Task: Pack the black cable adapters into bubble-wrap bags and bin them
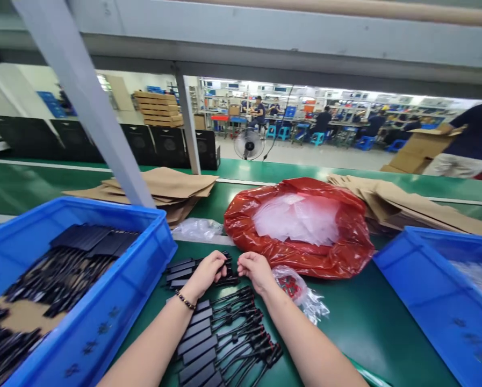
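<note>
My left hand [209, 273], with a beaded bracelet at the wrist, is closed at the far end of a row of black boxes with short cables [202, 328]. Its fingers are around a black cable end [226, 257]. A small gap away, my right hand [257, 270] is pinched; whatever it may hold is too small to make out. Several nearer cables have red tips [265, 339]. Further black boxes [180, 273] lie beside and partly behind my left hand. Beside my right wrist is a clear bag of small red pieces [291, 285].
A blue bin [144, 269] with black cabled units stands left, another blue bin [426, 301] right. Behind my hands sits a red bag [241, 236] of clear plastic sleeves [297, 220]. Cardboard [168, 183] lies beyond, and a slanted post [91, 102] rises at left.
</note>
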`<action>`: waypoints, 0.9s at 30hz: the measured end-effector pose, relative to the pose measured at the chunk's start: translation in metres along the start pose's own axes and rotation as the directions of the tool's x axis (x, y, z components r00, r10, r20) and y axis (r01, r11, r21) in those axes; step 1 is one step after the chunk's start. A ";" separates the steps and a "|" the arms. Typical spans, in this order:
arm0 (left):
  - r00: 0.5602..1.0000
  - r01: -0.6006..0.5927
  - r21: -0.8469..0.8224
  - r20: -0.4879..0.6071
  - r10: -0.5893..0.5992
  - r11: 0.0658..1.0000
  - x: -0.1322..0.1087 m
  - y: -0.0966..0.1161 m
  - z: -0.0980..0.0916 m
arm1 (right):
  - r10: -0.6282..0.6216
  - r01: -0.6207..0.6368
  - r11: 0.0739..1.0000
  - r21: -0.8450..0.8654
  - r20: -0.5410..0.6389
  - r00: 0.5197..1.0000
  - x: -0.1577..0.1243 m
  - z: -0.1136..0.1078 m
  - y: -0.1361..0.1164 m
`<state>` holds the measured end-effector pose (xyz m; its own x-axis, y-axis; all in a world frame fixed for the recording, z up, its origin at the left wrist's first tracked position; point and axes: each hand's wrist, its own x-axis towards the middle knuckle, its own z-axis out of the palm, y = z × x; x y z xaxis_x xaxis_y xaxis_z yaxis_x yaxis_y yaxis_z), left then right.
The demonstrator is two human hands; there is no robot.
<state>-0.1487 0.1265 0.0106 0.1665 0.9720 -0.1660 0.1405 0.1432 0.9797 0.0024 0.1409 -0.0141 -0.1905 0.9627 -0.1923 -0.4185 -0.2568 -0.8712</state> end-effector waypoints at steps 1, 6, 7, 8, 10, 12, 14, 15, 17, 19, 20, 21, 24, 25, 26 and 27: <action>1.000 0.011 -0.007 -0.005 -0.011 1.000 0.000 -0.001 0.000 | 0.002 -0.002 1.000 -0.015 0.019 1.000 -0.001 0.001 0.000; 1.000 0.009 0.029 -0.002 -0.009 1.000 0.000 -0.005 0.000 | -0.023 0.035 0.989 -0.145 0.085 0.996 -0.007 0.006 0.003; 1.000 0.003 0.037 0.001 -0.003 0.999 -0.001 -0.005 0.000 | -0.040 0.056 0.981 -0.187 0.086 0.995 -0.008 0.007 0.004; 1.000 -0.001 0.046 0.004 0.001 0.999 -0.001 -0.005 0.000 | -0.056 0.074 0.971 -0.228 0.086 0.995 -0.009 0.008 0.004; 1.000 -0.008 0.062 0.010 0.007 0.998 -0.002 -0.005 0.001 | -0.073 0.094 0.954 -0.286 0.084 0.994 -0.009 0.009 0.005; 1.000 -0.015 0.080 0.016 0.013 0.997 -0.002 -0.006 0.000 | -0.074 0.100 0.940 -0.325 0.093 0.993 -0.010 0.009 0.006; 1.000 -0.023 0.100 0.023 0.021 0.995 -0.002 -0.007 0.000 | -0.075 0.107 0.929 -0.355 0.103 0.992 -0.010 0.008 0.006; 0.999 -0.029 0.111 0.027 0.026 0.993 -0.002 -0.007 0.000 | -0.078 0.112 0.924 -0.366 0.107 0.991 -0.010 0.008 0.006; 0.999 -0.043 0.134 0.037 0.038 0.990 -0.002 -0.008 0.000 | -0.084 0.119 0.917 -0.381 0.108 0.991 -0.010 0.008 0.006; 0.998 -0.057 0.158 0.048 0.050 0.986 -0.002 -0.008 0.000 | -0.084 0.122 0.914 -0.386 0.116 0.990 -0.011 0.008 0.006; 0.997 -0.063 0.170 0.053 0.055 0.983 -0.002 -0.007 0.000 | -0.079 0.121 0.916 -0.382 0.124 0.989 -0.012 0.008 0.005; 0.997 -0.068 0.179 0.060 0.058 0.981 -0.002 -0.007 0.000 | -0.070 0.117 0.920 -0.375 0.136 0.988 -0.012 0.008 0.005; 0.994 -0.073 0.186 0.094 0.056 0.980 -0.003 -0.005 0.000 | -0.034 0.091 0.941 -0.326 0.176 0.984 -0.012 0.008 0.004; 0.992 -0.070 0.180 0.112 0.051 0.981 -0.003 -0.004 -0.001 | -0.020 0.078 0.948 -0.307 0.187 0.982 -0.011 0.008 0.004; 0.991 -0.065 0.171 0.130 0.043 0.983 -0.003 -0.003 -0.001 | -0.008 0.067 0.954 -0.293 0.196 0.981 -0.011 0.008 0.004; 0.988 -0.057 0.162 0.149 0.033 0.985 -0.004 -0.003 -0.001 | 0.000 0.059 0.957 -0.284 0.202 0.979 -0.010 0.008 0.005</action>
<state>-0.1509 0.1225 0.0089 0.3142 0.9377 -0.1486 0.2870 0.0554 0.9563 -0.0048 0.1291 -0.0126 -0.3658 0.9256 -0.0972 -0.1593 -0.1651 -0.9733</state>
